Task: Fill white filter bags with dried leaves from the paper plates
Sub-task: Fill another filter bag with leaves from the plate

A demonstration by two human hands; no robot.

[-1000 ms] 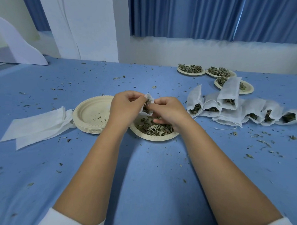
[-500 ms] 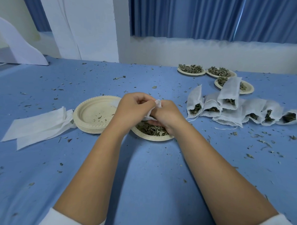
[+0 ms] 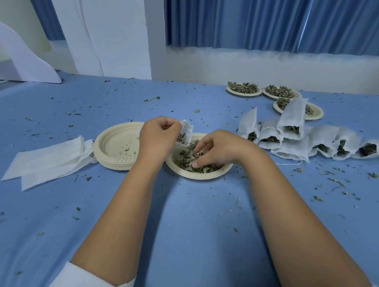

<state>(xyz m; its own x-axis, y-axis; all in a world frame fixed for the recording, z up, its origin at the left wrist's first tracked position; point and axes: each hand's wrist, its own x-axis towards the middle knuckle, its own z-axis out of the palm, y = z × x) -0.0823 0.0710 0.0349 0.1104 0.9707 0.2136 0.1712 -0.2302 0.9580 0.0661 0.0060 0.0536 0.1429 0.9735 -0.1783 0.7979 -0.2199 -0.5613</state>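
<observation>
My left hand (image 3: 157,137) pinches a white filter bag (image 3: 185,132) by its edge, holding it over the left rim of a paper plate (image 3: 201,175) of dried leaves (image 3: 188,158). Some leaves show inside the bag's mouth. My right hand (image 3: 218,149) reaches into the plate, fingers curled down into the leaves and gathering a pinch of them. Several filled white bags (image 3: 292,136) lie in a row to the right. Empty flat bags (image 3: 48,160) lie to the left.
A stack of empty paper plates (image 3: 117,145) stands just left of my left hand. Three more plates of dried leaves (image 3: 244,89) sit at the back right. Leaf crumbs are scattered over the blue table (image 3: 192,218). A white wall and blue curtains lie beyond.
My right hand has left the bag's mouth and dropped into the plate of leaves. The left hand keeps the bag, now slightly further left and higher.
</observation>
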